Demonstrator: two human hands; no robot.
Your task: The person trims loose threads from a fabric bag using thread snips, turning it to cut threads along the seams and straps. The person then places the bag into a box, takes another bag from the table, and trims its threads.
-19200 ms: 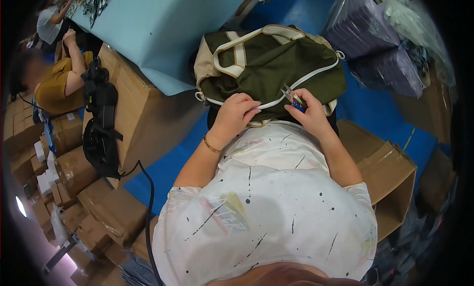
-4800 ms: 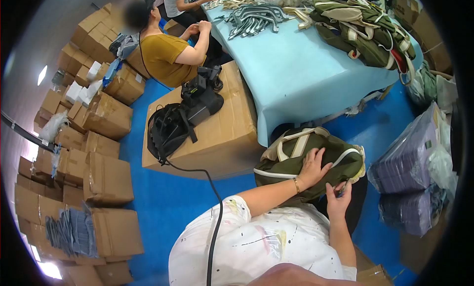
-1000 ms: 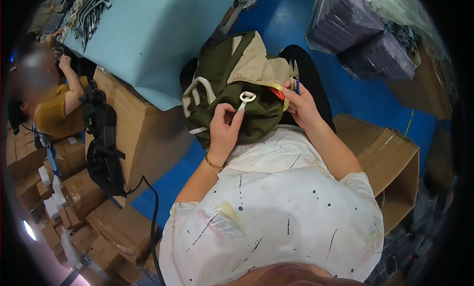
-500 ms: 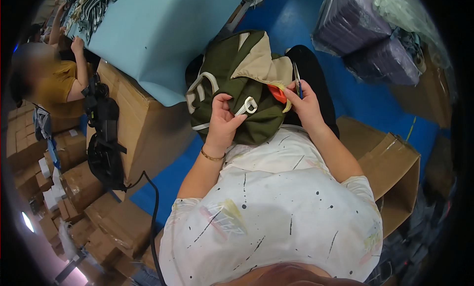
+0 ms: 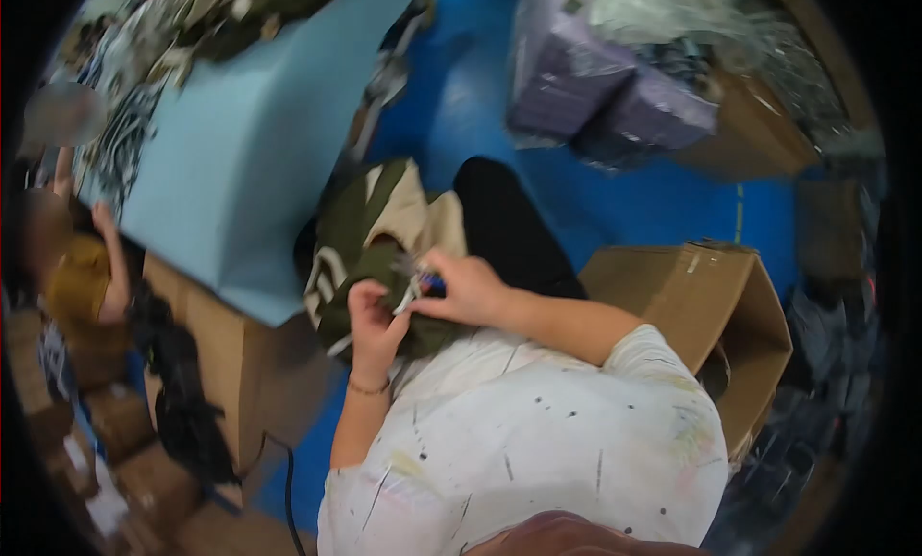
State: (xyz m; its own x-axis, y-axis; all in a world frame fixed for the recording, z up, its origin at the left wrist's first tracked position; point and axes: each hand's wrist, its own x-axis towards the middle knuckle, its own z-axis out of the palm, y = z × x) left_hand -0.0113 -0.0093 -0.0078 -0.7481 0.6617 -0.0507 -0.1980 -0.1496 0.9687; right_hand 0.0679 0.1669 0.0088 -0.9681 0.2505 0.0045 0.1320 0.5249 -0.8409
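An olive and beige cloth item [image 5: 361, 268] with white strips lies bunched across my lap. My left hand [image 5: 373, 318] is closed on it, thumb and fingers at a small white strap [image 5: 407, 301]. My right hand [image 5: 466, 292] is closed round small blue-handled thread snips [image 5: 431, 283], close to my left fingertips. The snips' blades are blurred and point toward the cloth. I cannot tell whether they touch the strap.
A light-blue covered table [image 5: 240, 143] with piled garments [image 5: 120, 153] stands ahead left. Purple wrapped bundles [image 5: 567, 66] are ahead right. An open carton [image 5: 672, 287] sits beside my right side. A person in a mustard top [image 5: 82, 282] is at far left.
My right hand has moved left with the snips, from the beige edge and red-orange piece to the white strap by my left hand. The view has shifted; the red-orange piece is out of sight.
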